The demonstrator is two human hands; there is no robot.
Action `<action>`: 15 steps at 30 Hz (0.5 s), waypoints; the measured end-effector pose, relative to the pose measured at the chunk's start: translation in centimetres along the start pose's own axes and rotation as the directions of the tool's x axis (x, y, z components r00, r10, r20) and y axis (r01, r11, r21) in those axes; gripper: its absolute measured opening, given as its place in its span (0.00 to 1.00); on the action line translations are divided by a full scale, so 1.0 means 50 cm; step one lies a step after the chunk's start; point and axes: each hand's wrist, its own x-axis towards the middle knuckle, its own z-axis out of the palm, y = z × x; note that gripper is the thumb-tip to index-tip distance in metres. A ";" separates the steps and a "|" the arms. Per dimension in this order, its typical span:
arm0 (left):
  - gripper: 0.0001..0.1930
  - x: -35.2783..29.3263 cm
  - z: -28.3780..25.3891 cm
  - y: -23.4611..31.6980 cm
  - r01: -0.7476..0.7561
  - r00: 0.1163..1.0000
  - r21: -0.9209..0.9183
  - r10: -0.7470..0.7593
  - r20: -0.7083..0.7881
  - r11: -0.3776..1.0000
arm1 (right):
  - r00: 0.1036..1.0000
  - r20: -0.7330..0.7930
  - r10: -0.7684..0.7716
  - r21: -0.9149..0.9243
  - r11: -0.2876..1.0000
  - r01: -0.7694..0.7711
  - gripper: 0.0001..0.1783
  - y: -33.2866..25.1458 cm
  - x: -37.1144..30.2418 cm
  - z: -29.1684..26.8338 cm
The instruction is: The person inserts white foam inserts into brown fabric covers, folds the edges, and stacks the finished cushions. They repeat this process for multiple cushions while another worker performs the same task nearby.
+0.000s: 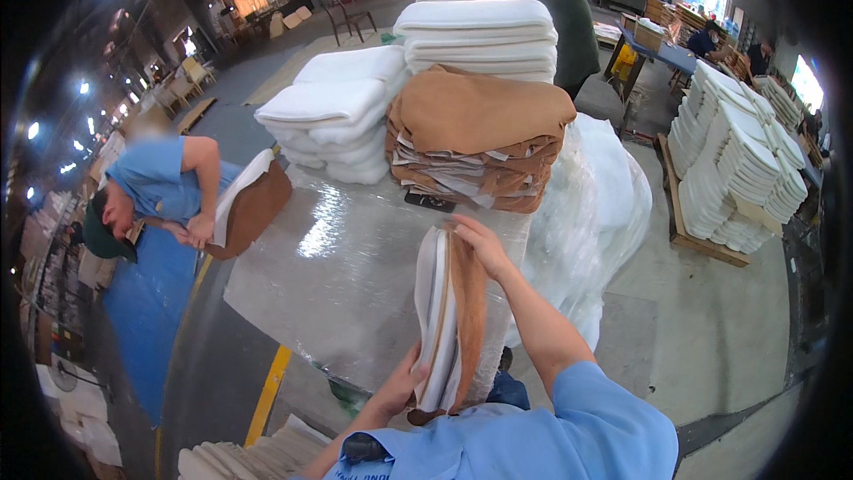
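I hold a cushion (435, 320) edge-up above the near part of the table, with white padding on its left side and a brown fabric cover on its right. A zip or seam line runs along its upturned edge. My right hand (478, 247) grips its far end, fingers bent over the top. My left hand (409, 382) clasps the near end from the left side, its fingers partly hidden. Beyond my right hand stands a stack of folded brown covers (484, 116), with a flat black object (432, 203) at its foot.
Piles of white padding (333, 102) stand behind on the plastic-covered table (293, 293). At left a co-worker (169, 182) handles another brown-and-white cushion (253, 209). Plastic-wrapped padding (591, 213) is to the right, beyond it a loaded pallet (702, 244). Another person (569, 18) stands behind.
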 end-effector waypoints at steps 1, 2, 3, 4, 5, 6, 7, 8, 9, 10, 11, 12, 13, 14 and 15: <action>0.48 0.034 0.009 0.009 -0.071 0.997 0.017 0.071 0.000 0.997 | 0.998 0.026 -0.056 -0.183 0.981 0.060 0.30 -0.019 -0.003 -0.007; 0.47 0.065 0.020 0.019 -0.142 0.990 0.042 0.143 -0.008 0.989 | 0.995 0.058 -0.085 -0.237 0.967 0.096 0.30 -0.035 -0.006 -0.012; 0.44 0.102 0.033 0.031 -0.159 0.987 0.040 0.159 -0.012 0.986 | 0.993 0.082 -0.088 -0.305 0.946 0.109 0.31 -0.048 -0.008 -0.017; 0.42 0.146 0.045 0.045 -0.176 0.984 0.048 0.177 -0.023 0.983 | 0.993 0.087 -0.074 -0.380 0.920 0.102 0.32 -0.057 -0.008 -0.022; 0.40 0.191 0.059 0.058 -0.202 0.978 0.060 0.204 -0.036 0.978 | 0.993 0.080 -0.088 -0.398 0.911 0.113 0.32 -0.064 -0.008 -0.027; 0.38 0.240 0.077 0.070 -0.219 0.971 0.052 0.223 -0.081 0.974 | 0.994 0.056 -0.091 -0.425 0.899 0.106 0.32 -0.069 -0.009 -0.032; 0.37 0.289 0.091 0.083 -0.299 0.948 0.039 0.301 -0.103 0.954 | 0.998 0.010 -0.066 -0.467 0.882 0.063 0.32 -0.073 -0.007 -0.038; 0.36 0.334 0.099 0.096 -0.270 0.947 0.051 0.275 -0.163 0.961 | 0.997 0.005 -0.073 -0.444 0.894 0.067 0.29 -0.075 -0.007 -0.044; 0.34 0.379 0.108 0.108 -0.293 0.934 0.053 0.298 -0.198 0.955 | 0.999 -0.025 -0.049 -0.435 0.900 0.033 0.26 -0.078 -0.007 -0.052; 0.33 0.417 0.115 0.118 -0.334 0.912 0.071 0.342 -0.226 0.940 | 0.998 -0.066 0.001 -0.429 0.903 -0.029 0.23 -0.079 -0.009 -0.059; 0.30 0.449 0.123 0.126 -0.310 0.909 0.067 0.316 -0.270 0.948 | 0.996 -0.090 -0.017 -0.435 0.900 -0.023 0.21 -0.080 -0.014 -0.065; 0.28 0.480 0.129 0.135 -0.306 0.897 0.081 0.316 -0.308 0.949 | 0.992 -0.123 -0.014 -0.444 0.895 -0.042 0.19 -0.080 -0.013 -0.070; 0.26 0.491 0.135 0.138 -0.202 0.903 0.079 0.217 -0.370 0.976 | 0.986 -0.164 0.033 -0.441 0.891 -0.103 0.17 -0.075 -0.023 -0.070; 0.24 0.504 0.140 0.143 -0.257 0.891 0.161 0.298 -0.342 0.953 | 0.977 -0.211 -0.042 -0.447 0.893 -0.058 0.16 -0.072 -0.024 -0.070; 0.22 0.515 0.143 0.148 -0.234 0.894 0.226 0.300 -0.332 0.946 | 0.961 -0.261 -0.094 -0.452 0.891 -0.035 0.14 -0.064 -0.030 -0.067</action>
